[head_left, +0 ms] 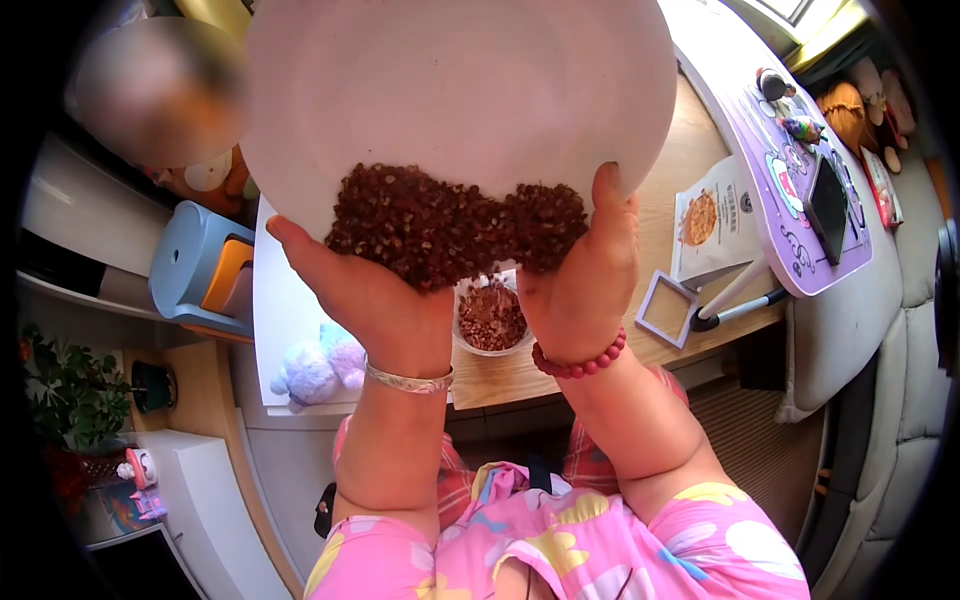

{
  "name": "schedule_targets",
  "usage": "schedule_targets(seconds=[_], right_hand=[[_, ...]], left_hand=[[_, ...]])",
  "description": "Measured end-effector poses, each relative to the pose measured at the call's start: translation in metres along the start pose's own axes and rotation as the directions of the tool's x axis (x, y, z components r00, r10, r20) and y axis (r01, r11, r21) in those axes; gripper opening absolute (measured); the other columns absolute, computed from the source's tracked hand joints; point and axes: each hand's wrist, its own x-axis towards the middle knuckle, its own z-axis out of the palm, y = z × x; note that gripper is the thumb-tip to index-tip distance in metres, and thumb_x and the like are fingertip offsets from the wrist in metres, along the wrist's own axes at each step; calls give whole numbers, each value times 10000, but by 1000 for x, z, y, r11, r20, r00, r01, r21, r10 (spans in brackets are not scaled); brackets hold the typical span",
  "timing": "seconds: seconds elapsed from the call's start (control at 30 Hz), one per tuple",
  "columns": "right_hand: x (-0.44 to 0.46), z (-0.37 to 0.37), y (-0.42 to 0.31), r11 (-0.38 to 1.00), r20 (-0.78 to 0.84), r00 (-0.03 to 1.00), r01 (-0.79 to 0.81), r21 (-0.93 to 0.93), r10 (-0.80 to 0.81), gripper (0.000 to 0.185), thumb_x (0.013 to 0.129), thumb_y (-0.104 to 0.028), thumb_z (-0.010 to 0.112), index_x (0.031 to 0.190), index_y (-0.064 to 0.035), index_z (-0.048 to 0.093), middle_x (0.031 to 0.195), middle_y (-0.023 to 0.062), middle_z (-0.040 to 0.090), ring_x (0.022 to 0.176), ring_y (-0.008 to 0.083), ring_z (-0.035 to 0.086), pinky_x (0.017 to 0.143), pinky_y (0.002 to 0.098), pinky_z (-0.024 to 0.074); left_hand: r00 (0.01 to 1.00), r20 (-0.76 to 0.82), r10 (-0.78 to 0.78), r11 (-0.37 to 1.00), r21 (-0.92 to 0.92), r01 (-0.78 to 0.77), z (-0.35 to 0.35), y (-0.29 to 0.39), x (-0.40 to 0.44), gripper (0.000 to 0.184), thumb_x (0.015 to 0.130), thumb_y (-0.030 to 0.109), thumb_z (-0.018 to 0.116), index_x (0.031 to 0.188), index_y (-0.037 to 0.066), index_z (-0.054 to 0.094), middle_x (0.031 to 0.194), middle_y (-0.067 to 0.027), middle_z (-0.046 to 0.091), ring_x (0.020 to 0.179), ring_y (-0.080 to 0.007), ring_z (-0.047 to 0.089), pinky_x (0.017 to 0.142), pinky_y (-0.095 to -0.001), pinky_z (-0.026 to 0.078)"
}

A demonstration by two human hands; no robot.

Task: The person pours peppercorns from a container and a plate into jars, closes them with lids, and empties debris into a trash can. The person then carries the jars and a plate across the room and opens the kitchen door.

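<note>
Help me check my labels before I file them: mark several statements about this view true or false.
1. The left hand and right hand both hold the white plate. True.
2. The bowl contains nothing. False: the bowl holds red-brown bits.
3. Red beads circle the left wrist. False: the red beads are on the right wrist.
4. Red-brown bits lie on the plate toward its near edge. True.
5. The plush toy is right of the bowl. False: the plush toy is left of it.

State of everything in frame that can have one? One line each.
Plate: tilted toward wearer
Bits: heaped at near edge
Left hand: gripping plate
Right hand: gripping plate
Bowl: holding similar bits
Device: lying flat, dark
Purple table: standing
Bag: open or closed, can't tell
</note>
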Motion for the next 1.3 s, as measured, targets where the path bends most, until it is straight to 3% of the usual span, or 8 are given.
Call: schedule_targets(seconds=[0.23, 0.57, 0.77, 0.87, 0.93, 0.97, 1.03, 1.3], right_hand=[[4, -3, 3, 997, -15, 999, -50, 55, 51, 406, 892, -304, 432, 1248, -119, 373, 1162, 60, 482, 1056, 252, 505, 856, 412, 444], [5, -2, 4, 988, -76, 990, -115, 103, 123, 427, 896, -320, 419, 1251, -85, 383, 1181, 77, 487, 1059, 259, 506, 874, 425, 433], [2, 1, -1, 994, -45, 995, -85, 72, 88, 420, 903, -331, 418, 1238, -77, 398, 1153, 76, 505, 1037, 244, 523, 859, 401, 446], [-3, 7, -6, 997, 13, 1000, 10, -82, -9, 427, 903, -345, 425, 1226, -67, 404, 1118, 71, 515, 1034, 226, 526, 819, 367, 470], [-5, 9, -9, 957, 48, 997, 67, -283, -55, 444, 903, -362, 432, 1221, -55, 402, 1105, 66, 507, 1014, 204, 528, 785, 335, 481], [-5, 9, -9, 957, 55, 997, 62, -284, -48, 444, 903, -362, 432, 1221, -55, 402, 1105, 66, 507, 1014, 204, 528, 785, 335, 481], [-5, 8, -7, 892, 148, 981, 180, -414, -128, 461, 907, -384, 429, 1223, -50, 402, 1102, 69, 501, 999, 184, 522, 776, 318, 475], [-3, 4, -4, 931, 162, 979, 170, -322, -123, 462, 917, -384, 409, 1234, -48, 394, 1134, 83, 484, 1042, 184, 493, 859, 315, 421]], left_hand=[[988, -75, 132, 986, 112, -123, 19, 4, -11, 568, 888, 522, 347, 1308, 141, 367, 1307, -31, 396, 1164, -251, 416, 959, -386, 357], [983, 32, 183, 974, 131, -186, 12, 3, -6, 592, 888, 523, 363, 1308, 105, 355, 1310, -45, 387, 1182, -248, 392, 983, -385, 332], [998, 35, 52, 999, -10, -51, 10, 2, -4, 573, 887, 515, 364, 1296, 113, 357, 1278, -42, 410, 1160, -236, 404, 976, -391, 348], [997, -19, -71, 996, -61, 69, 9, 1, 0, 520, 891, 492, 366, 1254, 121, 397, 1223, -27, 455, 1114, -224, 444, 944, -394, 378], [997, -76, -25, 991, 128, 35, 12, 0, -3, 539, 885, 546, 312, 1247, 159, 411, 1205, 10, 445, 1125, -210, 420, 932, -386, 368], [996, -82, -18, 992, 126, 28, 8, 1, -1, 539, 885, 546, 312, 1247, 159, 411, 1205, 10, 445, 1125, -210, 420, 932, -386, 368], [975, -18, -219, 965, -151, 214, -3, 0, 7, 520, 893, 530, 302, 1232, 156, 426, 1201, 9, 448, 1127, -218, 422, 932, -390, 369], [987, -62, -148, 985, -97, 141, -2, -1, 8, 522, 893, 528, 302, 1239, 154, 415, 1215, 2, 440, 1144, -230, 414, 953, -389, 358]])
